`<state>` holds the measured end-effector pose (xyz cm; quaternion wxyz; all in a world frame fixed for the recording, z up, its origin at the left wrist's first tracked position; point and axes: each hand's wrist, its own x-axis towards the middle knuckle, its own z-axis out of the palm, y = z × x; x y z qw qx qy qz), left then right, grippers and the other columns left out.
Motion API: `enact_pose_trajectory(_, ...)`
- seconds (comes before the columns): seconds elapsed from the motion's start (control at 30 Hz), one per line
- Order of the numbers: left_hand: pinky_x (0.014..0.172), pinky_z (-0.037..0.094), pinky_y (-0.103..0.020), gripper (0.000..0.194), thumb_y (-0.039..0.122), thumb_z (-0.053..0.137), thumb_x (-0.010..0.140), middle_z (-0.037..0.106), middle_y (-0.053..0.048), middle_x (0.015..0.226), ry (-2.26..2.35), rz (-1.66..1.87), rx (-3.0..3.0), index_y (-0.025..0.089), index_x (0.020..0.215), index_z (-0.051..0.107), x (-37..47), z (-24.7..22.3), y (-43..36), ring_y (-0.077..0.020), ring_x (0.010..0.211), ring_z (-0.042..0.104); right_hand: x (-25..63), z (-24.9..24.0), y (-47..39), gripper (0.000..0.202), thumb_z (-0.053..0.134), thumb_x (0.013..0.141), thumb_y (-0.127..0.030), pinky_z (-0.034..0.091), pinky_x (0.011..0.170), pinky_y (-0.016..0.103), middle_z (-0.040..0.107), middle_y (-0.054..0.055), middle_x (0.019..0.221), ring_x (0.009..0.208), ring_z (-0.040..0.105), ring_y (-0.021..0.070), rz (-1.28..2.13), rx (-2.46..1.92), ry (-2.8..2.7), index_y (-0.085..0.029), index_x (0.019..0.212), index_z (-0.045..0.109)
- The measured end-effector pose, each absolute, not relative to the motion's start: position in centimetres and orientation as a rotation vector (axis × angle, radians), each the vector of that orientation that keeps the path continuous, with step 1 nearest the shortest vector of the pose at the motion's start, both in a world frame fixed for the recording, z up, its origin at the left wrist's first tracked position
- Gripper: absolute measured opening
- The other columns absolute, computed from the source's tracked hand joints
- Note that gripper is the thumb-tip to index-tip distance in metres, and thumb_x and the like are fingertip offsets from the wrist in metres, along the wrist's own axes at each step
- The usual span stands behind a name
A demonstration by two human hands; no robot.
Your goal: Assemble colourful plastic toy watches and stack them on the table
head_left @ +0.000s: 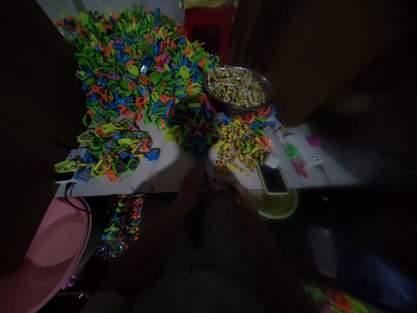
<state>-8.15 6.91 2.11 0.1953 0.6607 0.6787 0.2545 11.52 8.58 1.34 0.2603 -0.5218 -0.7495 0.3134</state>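
Note:
In the head view, my left hand (191,186) is at the front edge of the table, its fingers closed on a dark blue piece that looks like a toy watch (204,178). Just to the right, my right hand (240,194) is closed, fingertips pointing toward the left hand; shadow hides what it pinches. Beyond the hands lies a heap of small yellow wrapped candy rolls (239,145). A big pile of green, blue and orange plastic toy watches (140,69) covers the back. At left, a smaller group of toy watches (114,150) has yellow rolls among them.
A metal bowl (265,89) full of wrapped rolls stands at the back right. A phone (274,179) lies by the right front edge, above a yellow-green basin (280,208). A pink basin (61,234) is at lower left. A red stool (224,32) stands behind.

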Motion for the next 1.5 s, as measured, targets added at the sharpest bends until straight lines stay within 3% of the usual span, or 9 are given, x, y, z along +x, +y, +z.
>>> enact_pose_trajectory(0.07,0.095,0.047,-0.042,0.033,0.024,0.068,0.077,0.061,-0.010,0.110,1.869,0.824,1.743,0.018,0.108,0.056,-8.7,2.4,6.6,-0.0258,0.107,0.058,10.5,1.8,7.9,0.026,0.048,0.087,-0.037,0.052,0.083,0.036,0.072,0.007,0.103,0.096,0.066,0.0233,0.934,-1.380,-1.980,-0.024,0.101,0.065)
enact_pose_trajectory(0.17,0.094,0.048,-0.037,0.044,0.020,0.065,0.076,0.063,-0.008,0.114,1.732,0.998,1.483,0.020,0.118,0.050,-9.6,3.5,5.1,-0.0222,0.106,0.060,9.3,3.1,6.6,0.027,0.045,0.089,-0.038,0.052,0.081,0.037,0.072,0.006,0.095,0.090,0.065,0.0220,1.002,-1.343,-1.900,-0.022,0.095,0.066)
enact_pose_trajectory(0.23,0.094,0.048,-0.035,0.048,0.022,0.064,0.075,0.064,-0.007,0.115,1.652,1.049,1.340,0.020,0.121,0.048,-10.0,4.7,3.5,-0.0210,0.106,0.061,8.7,4.3,5.7,0.027,0.046,0.090,-0.040,0.052,0.080,0.035,0.071,0.005,0.095,0.089,0.064,0.0207,1.084,-1.314,-1.850,-0.023,0.096,0.066)
enact_pose_trajectory(0.47,0.094,0.050,-0.034,0.035,0.021,0.056,0.079,0.065,-0.005,0.116,1.600,0.999,1.203,0.024,0.115,0.053,-9.7,9.4,-1.6,-0.0196,0.106,0.062,7.1,7.3,2.8,0.023,0.055,0.089,-0.041,0.051,0.079,0.032,0.069,0.004,0.100,0.091,0.064,0.0189,1.231,-1.266,-1.722,-0.025,0.102,0.065)
enact_pose_trajectory(0.63,0.092,0.051,-0.031,0.034,0.022,0.061,0.078,0.067,-0.007,0.112,1.589,1.087,1.282,0.021,0.111,0.055,-9.2,10.2,-2.4,-0.0200,0.104,0.064,6.7,7.8,2.4,0.018,0.057,0.088,-0.038,0.052,0.079,0.032,0.069,0.004,0.096,0.090,0.064,0.0186,1.151,-1.176,-1.766,-0.025,0.098,0.065)
enact_pose_trajectory(0.8,0.094,0.051,-0.030,0.042,0.022,0.066,0.078,0.069,-0.006,0.115,1.628,1.163,1.386,0.021,0.118,0.055,-9.3,10.1,-2.5,-0.0194,0.107,0.065,6.7,8.0,2.3,0.013,0.056,0.089,-0.034,0.052,0.074,0.029,0.069,0.003,0.092,0.085,0.065,0.0173,0.984,-1.105,-1.854,-0.025,0.094,0.064)
enact_pose_trajectory(0.97,0.087,0.054,-0.030,0.037,0.019,0.071,0.073,0.072,-0.004,0.108,1.652,1.129,1.411,0.022,0.109,0.061,-9.5,10.1,-2.9,-0.0202,0.100,0.068,6.4,8.5,2.2,0.007,0.055,0.090,-0.028,0.052,0.075,0.029,0.069,0.003,0.091,0.086,0.065,0.0168,0.830,-0.997,-1.895,-0.024,0.089,0.060)
enact_pose_trajectory(1.2,0.086,0.055,-0.031,0.035,0.025,0.070,0.074,0.073,-0.005,0.107,1.619,1.071,1.301,0.021,0.107,0.062,-9.7,10.3,-3.2,-0.0213,0.099,0.069,6.5,8.8,2.8,0.013,0.046,0.092,-0.020,0.050,0.070,0.030,0.067,0.004,0.084,0.080,0.062,0.0179,0.762,-0.863,-2.119,-0.024,0.087,0.057)
enact_pose_trajectory(1.5,0.082,0.055,-0.032,0.037,0.032,0.070,0.072,0.074,-0.004,0.101,1.598,1.091,1.152,0.021,0.106,0.061,-9.7,10.3,-3.1,-0.0204,0.093,0.069,6.9,8.2,2.4,0.014,0.048,0.091,-0.020,0.050,0.075,0.033,0.069,0.005,0.092,0.087,0.063,0.0197,0.746,-0.880,-2.154,-0.025,0.094,0.061)
